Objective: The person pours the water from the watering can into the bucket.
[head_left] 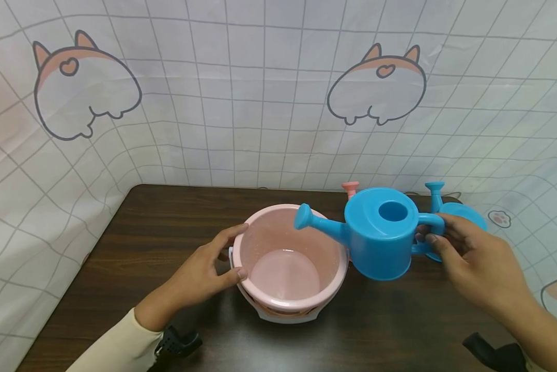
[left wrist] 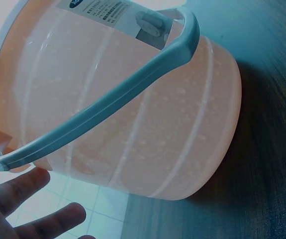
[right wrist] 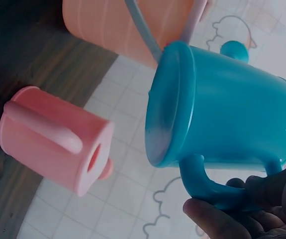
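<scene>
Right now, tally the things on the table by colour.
Blue: 2, held watering can and second watering can behind the right hand.
Pink: 2, bucket under the left hand and watering can.
Total: 4

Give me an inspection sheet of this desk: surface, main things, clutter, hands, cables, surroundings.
Surface: dark wood-grain table.
Main things: pink bucket with a pale handle, standing upright; blue watering can held off the table, its spout over the bucket's rim.
Clutter: pink watering can and second blue watering can behind.
Hands: left hand grips the bucket's rim; right hand holds the blue can's handle.
Cables: nothing seen.
Surroundings: grid-patterned cloth with cartoon animal prints.
</scene>
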Demonstrator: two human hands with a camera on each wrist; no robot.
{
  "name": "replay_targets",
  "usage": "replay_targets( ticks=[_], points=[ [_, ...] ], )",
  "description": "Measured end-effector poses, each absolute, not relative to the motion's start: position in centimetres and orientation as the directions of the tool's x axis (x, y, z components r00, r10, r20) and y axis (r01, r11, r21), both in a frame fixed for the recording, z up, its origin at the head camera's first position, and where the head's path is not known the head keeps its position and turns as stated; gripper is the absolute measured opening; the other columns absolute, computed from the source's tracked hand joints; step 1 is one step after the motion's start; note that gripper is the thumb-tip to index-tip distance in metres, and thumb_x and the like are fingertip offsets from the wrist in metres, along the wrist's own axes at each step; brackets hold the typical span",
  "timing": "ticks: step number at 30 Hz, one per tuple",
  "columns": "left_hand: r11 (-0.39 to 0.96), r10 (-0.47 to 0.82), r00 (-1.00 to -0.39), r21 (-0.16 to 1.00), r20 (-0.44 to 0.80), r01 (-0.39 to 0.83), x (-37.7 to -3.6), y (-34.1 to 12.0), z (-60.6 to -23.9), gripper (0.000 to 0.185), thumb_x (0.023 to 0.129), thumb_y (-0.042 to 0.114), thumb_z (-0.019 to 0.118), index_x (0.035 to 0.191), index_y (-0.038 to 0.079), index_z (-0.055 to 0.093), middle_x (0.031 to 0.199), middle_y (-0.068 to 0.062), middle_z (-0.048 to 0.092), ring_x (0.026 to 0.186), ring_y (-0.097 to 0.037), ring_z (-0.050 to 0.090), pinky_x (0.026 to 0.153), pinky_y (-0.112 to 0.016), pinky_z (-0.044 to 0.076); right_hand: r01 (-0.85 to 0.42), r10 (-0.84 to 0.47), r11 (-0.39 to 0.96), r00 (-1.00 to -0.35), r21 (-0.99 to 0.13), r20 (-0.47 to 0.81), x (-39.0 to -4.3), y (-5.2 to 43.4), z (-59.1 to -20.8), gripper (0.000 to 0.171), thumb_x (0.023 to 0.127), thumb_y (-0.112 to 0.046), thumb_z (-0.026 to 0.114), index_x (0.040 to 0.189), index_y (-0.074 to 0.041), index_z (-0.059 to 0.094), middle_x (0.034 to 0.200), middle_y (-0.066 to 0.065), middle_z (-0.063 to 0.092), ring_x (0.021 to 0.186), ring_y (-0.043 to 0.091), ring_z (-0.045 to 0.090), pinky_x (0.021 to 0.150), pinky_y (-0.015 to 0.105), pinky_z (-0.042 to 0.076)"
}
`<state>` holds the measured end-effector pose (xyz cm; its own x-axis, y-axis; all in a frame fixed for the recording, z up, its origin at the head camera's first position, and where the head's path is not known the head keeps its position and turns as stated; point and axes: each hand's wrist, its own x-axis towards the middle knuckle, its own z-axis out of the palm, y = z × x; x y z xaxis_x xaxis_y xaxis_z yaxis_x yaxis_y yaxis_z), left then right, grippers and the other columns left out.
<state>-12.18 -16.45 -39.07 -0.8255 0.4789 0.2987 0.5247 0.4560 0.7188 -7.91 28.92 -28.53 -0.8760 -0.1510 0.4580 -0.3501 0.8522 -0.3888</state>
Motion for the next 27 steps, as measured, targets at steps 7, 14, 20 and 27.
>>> replay_targets(
  ticks=[7, 14, 20, 27],
  points=[
    [0.454, 0.481, -0.823, 0.716, 0.304, 0.530, -12.2, -16.4, -39.1, 0.076, 0.092, 0.040, 0.072, 0.158, 0.030, 0.035, 0.128, 0.004, 0.064, 0.094, -0.014, 0.065, 0.085, -0.046, 0.053, -0.370, -0.185, 0.866, -0.862, -0.337, 0.472, -7.9, 28.8, -28.2, 0.042, 0.090, 0.004, 0.073, 0.131, 0.005, 0.062, 0.105, 0.025, 0.072, 0.086, 0.045, 0.072, 0.060, 0.033, 0.057],
    [0.448, 0.481, -0.822, 0.721, 0.304, 0.529, -12.2, -16.4, -39.2, 0.076, 0.092, 0.040, 0.072, 0.158, 0.030, 0.035, 0.129, 0.003, 0.064, 0.094, -0.015, 0.065, 0.085, -0.050, 0.053, -0.423, -0.250, 0.866, -0.828, -0.266, 0.502, -8.1, 28.6, -27.7, 0.045, 0.086, 0.005, 0.078, 0.129, 0.001, 0.066, 0.094, 0.017, 0.073, 0.070, 0.024, 0.070, 0.053, 0.027, 0.049],
    [0.443, 0.482, -0.824, 0.729, 0.297, 0.522, -12.2, -16.4, -39.1, 0.076, 0.092, 0.040, 0.071, 0.158, 0.030, 0.034, 0.132, 0.001, 0.063, 0.095, -0.015, 0.066, 0.085, -0.051, 0.053, -0.468, -0.316, 0.857, -0.809, -0.217, 0.496, -8.7, 28.2, -26.7, 0.047, 0.083, 0.006, 0.079, 0.128, 0.001, 0.067, 0.092, 0.011, 0.073, 0.071, 0.019, 0.066, 0.055, 0.032, 0.050],
    [0.439, 0.485, -0.825, 0.736, 0.288, 0.515, -12.2, -16.4, -39.0, 0.076, 0.092, 0.039, 0.071, 0.158, 0.029, 0.034, 0.130, 0.000, 0.063, 0.096, -0.015, 0.065, 0.086, -0.051, 0.054, -0.533, -0.402, 0.827, -0.782, -0.177, 0.476, -9.3, 28.3, -25.8, 0.050, 0.081, 0.006, 0.081, 0.128, 0.002, 0.066, 0.076, -0.001, 0.064, 0.058, 0.006, 0.046, 0.049, 0.026, 0.040]
  ],
)
